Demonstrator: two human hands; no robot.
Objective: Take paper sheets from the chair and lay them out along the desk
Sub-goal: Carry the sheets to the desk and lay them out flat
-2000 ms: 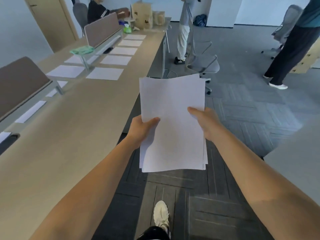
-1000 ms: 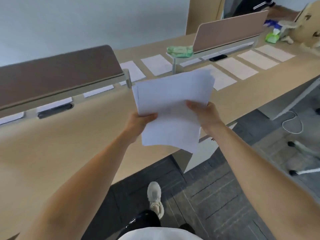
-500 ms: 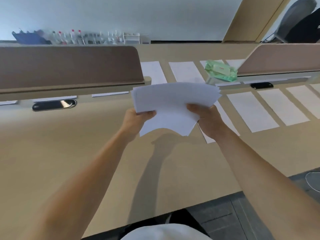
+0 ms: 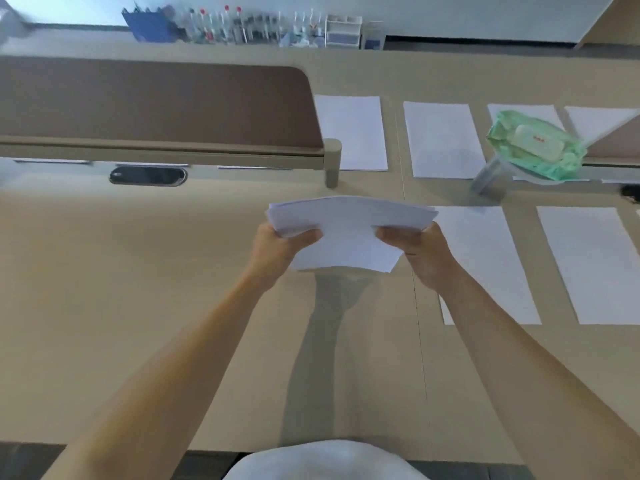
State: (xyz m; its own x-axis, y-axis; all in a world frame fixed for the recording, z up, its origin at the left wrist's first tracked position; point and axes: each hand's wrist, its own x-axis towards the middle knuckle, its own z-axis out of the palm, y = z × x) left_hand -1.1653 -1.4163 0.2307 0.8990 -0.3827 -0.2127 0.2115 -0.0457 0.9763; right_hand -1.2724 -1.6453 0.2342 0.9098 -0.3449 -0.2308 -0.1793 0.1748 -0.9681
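The stack (image 4: 346, 237) has tipped flatter above the desk (image 4: 138, 306). Left hand (image 4: 277, 252) and right hand (image 4: 424, 258) clutch its opposite side edges.

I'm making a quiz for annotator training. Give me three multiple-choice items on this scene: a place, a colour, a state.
1. Where does the green wipes pack sit relative to the held paper stack?
A. Farther back, to its right
B. Nearer, to its left
C. Under it
2. What colour is the divider panel?
A. Blue
B. White
C. Brown
3. How is the stack held?
A. Lying flat, untouched
B. By both hands
C. By one hand
Answers: 1 A, the pack lies past the stack's right end; 2 C, its face is brown; 3 B, the left hand and right hand each grip an end above the desk.
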